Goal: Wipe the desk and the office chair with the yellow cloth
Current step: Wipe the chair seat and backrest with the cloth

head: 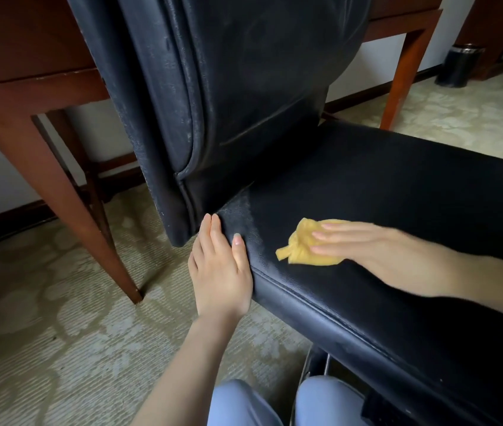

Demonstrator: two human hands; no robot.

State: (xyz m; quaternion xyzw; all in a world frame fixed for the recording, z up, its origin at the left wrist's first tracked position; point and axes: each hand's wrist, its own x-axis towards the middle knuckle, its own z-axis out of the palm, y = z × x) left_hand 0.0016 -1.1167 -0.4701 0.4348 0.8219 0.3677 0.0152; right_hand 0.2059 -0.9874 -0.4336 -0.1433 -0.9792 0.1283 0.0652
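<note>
A black leather office chair (pixel 382 186) fills the middle of the view, its padded seat running from the near right toward the far left and its tall, worn backrest (pixel 244 72) rising at the far side. The crumpled yellow cloth (pixel 301 247) lies on top of the seat near its left edge, with a twisted corner sticking out to the left. The right hand (pixel 367 250) reaches in from the right and lies flat on the cloth, fingers straight and close together, pressing it against the leather and not curled round it. The left hand (pixel 221 265) is at the seat's left edge near the back corner: its fingers lie fairly straight against the side of the cushion, pointing away, and the thumb rests on the top surface, so it steadies the seat with a loose, flat hold. Just beyond the thumb a greyish, dusty patch (pixel 237 207) shows on the leather, while the surface to its right looks darker. Behind the chair stands a reddish-brown wooden desk (pixel 28 84), one leg to the left and another at the far right. A black cylindrical bin (pixel 459 66) stands on the pale patterned carpet (pixel 59 333) at the far right. The person's knees in light blue trousers (pixel 237 404) show at the near edge.
</note>
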